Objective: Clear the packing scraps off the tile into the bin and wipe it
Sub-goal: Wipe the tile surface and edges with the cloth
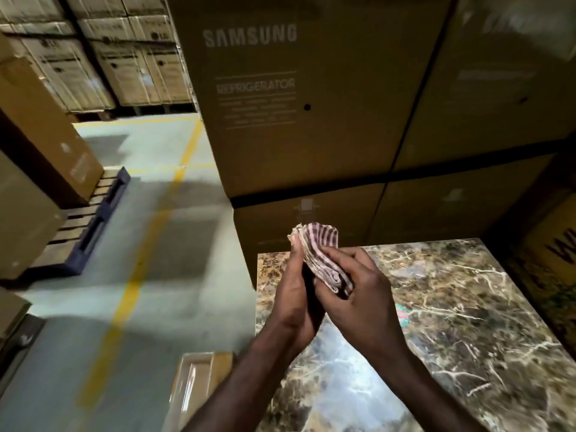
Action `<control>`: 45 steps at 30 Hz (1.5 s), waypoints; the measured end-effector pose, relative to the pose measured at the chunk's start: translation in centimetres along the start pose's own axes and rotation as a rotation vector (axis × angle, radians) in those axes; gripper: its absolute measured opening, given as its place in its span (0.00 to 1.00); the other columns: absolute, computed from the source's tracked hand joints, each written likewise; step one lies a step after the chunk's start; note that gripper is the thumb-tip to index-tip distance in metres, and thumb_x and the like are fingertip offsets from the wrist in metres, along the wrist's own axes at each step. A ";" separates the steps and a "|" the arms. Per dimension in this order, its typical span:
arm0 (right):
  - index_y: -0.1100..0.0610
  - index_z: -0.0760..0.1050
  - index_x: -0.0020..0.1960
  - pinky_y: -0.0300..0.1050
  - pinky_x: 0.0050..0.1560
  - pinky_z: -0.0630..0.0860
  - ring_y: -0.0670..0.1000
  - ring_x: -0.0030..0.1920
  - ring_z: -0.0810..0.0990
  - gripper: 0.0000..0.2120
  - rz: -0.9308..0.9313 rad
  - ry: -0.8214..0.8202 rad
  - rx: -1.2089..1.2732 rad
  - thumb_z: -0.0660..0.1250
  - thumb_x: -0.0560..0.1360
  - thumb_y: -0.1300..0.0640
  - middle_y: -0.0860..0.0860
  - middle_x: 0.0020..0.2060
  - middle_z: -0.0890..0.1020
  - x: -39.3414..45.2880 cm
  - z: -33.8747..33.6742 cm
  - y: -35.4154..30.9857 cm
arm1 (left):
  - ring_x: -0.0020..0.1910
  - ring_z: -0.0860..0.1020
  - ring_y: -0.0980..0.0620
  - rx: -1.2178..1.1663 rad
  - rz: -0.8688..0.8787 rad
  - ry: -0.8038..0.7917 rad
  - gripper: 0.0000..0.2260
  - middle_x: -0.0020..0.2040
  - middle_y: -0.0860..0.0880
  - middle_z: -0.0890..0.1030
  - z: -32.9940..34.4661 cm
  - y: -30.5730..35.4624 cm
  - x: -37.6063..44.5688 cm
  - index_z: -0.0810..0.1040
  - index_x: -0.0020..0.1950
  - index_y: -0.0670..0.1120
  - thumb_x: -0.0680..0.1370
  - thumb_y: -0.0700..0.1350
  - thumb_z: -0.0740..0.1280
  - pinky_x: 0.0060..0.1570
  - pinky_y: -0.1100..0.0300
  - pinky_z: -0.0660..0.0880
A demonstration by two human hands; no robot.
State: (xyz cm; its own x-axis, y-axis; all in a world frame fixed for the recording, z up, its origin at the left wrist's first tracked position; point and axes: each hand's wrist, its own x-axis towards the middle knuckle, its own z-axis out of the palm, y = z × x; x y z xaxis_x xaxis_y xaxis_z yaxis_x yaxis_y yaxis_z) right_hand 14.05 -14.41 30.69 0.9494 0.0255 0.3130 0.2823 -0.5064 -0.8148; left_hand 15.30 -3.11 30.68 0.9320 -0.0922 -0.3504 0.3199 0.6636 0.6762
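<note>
Head view: left hand (293, 294) and right hand (358, 294) both gripping folded checked cloth (321, 257), hovering above marble tile (467, 307). No scraps showing on tile; clearing seemingly done, wiping remaining. Clear tray (193, 388) sitting just left of tile; whether bin, unclear.

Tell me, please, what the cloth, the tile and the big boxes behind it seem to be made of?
Cloth: woven fabric, probably cotton, matte; its checked weave and soft folded layers show between both hands. Tile: polished stone, or ceramic printed like marble; brown with pale veins and a glossy sheen. Boxes: brown corrugated cardboard, matte, with printed lettering and dark strapping.
</note>
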 end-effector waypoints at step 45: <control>0.62 0.82 0.67 0.66 0.73 0.71 0.64 0.73 0.77 0.35 0.919 0.017 1.810 0.63 0.80 0.31 0.60 0.75 0.76 -2.5 -1.7 4.8 | 0.54 0.86 0.43 0.759 -0.274 -0.471 0.09 0.57 0.40 0.86 2.0 6.3 2.8 0.80 0.64 0.41 0.84 0.41 0.69 0.51 0.53 0.85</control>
State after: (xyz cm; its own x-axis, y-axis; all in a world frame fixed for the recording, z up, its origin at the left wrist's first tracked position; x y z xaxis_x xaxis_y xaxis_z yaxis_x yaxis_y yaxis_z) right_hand 12.75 -18.35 26.85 0.8653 0.3027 -0.3995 -0.3892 0.9080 -0.1550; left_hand 20.26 -0.67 35.25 0.7276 -0.5751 -0.3739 0.4095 -0.0731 0.9094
